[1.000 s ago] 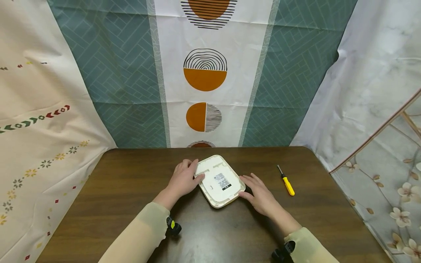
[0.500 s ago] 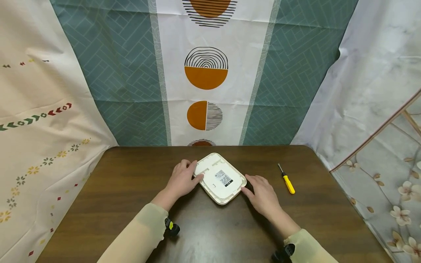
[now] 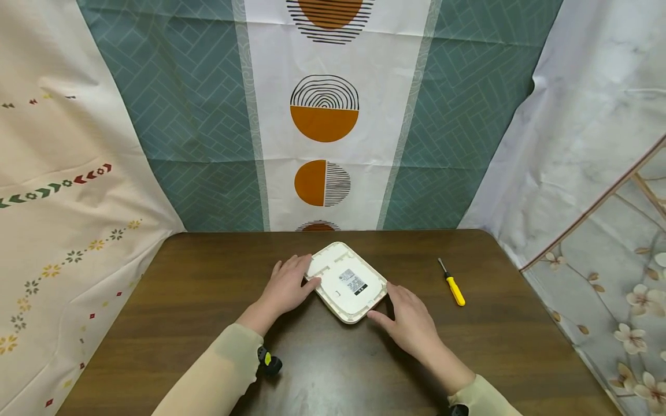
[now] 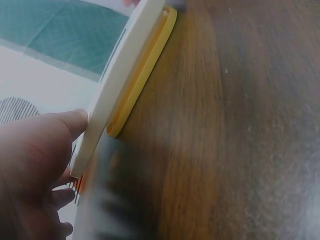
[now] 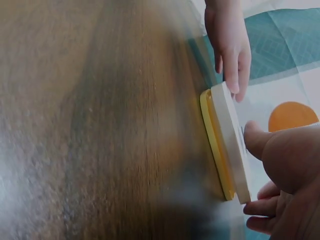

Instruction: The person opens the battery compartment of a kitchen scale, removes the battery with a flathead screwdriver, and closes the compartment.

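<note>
A flat, white, rounded-square plastic device [image 3: 333, 300] lies with a printed label [image 3: 352, 282] facing up. A yellow layer [image 5: 215, 145] shows beneath it in both wrist views. My left hand [image 3: 286, 286] grips its left corner, thumb on the near edge and fingers at the far one. Around the right corner, my right hand [image 3: 413, 323] holds with its fingertips at the corner and its thumb by the lower edge. The undersides of the fingers are partly hidden.
A screwdriver [image 3: 455, 292] with a yellow handle lies to the right of my right hand on the brown wooden table [image 3: 208, 346]. Patterned cloth [image 3: 208, 115] hangs behind the table's back edge, with more cloth at both sides.
The device has turned slightly and its near corner has moved a little farther from me. My right thumb has slid left along its lower edge; the left hand stays at its corner.
</note>
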`<state>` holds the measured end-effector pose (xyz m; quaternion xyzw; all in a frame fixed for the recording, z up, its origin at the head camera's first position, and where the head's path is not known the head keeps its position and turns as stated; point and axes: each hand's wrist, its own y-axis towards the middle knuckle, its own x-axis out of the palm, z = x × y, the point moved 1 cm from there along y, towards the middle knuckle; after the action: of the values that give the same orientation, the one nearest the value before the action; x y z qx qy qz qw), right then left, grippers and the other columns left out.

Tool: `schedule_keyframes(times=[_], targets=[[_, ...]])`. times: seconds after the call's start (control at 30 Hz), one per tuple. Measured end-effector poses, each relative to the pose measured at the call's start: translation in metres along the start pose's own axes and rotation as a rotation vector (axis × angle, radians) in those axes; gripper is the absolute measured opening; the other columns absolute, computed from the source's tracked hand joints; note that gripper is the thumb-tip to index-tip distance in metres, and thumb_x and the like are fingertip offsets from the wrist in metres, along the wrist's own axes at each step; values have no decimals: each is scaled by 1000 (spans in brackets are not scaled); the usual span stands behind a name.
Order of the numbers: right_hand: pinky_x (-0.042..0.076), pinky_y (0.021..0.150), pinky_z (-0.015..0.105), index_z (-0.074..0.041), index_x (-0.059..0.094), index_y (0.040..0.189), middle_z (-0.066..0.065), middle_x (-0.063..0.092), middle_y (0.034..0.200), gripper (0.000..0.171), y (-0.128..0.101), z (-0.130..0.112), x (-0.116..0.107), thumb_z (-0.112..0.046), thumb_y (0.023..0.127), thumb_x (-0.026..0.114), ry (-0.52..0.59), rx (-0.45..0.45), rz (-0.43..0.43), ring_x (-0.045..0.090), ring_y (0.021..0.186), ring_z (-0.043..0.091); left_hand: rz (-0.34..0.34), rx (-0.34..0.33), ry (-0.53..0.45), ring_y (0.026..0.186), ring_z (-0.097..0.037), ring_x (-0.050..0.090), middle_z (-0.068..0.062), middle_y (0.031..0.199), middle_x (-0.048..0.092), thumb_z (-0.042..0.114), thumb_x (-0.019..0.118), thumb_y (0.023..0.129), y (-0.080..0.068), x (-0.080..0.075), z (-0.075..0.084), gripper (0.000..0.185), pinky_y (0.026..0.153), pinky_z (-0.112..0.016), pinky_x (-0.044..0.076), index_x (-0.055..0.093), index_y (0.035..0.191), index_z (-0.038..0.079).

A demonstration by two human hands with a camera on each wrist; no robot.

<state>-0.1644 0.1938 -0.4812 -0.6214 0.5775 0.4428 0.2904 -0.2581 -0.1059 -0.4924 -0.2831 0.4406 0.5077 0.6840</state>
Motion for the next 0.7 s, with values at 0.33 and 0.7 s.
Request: schedule_keyframes(times=[0.33, 0.7], targets=[[33, 126, 63, 10, 45, 162, 30, 49, 164, 99, 4, -2, 5, -50, 95, 87, 40, 13, -29, 42, 156, 49, 22, 21, 14, 162, -41, 33, -20, 169, 47, 45, 70, 110, -5, 2, -1, 80, 130, -69, 16, 39, 170, 3], [30, 128, 63, 9, 41, 164, 32, 42, 168, 116, 11, 1, 11, -63, 87, 89, 28, 20, -67, 35, 160, 49, 48, 30, 7, 162, -42, 34, -21, 167, 49, 44, 72, 109, -13, 4, -1, 81, 130, -69, 17, 39, 170, 3]])
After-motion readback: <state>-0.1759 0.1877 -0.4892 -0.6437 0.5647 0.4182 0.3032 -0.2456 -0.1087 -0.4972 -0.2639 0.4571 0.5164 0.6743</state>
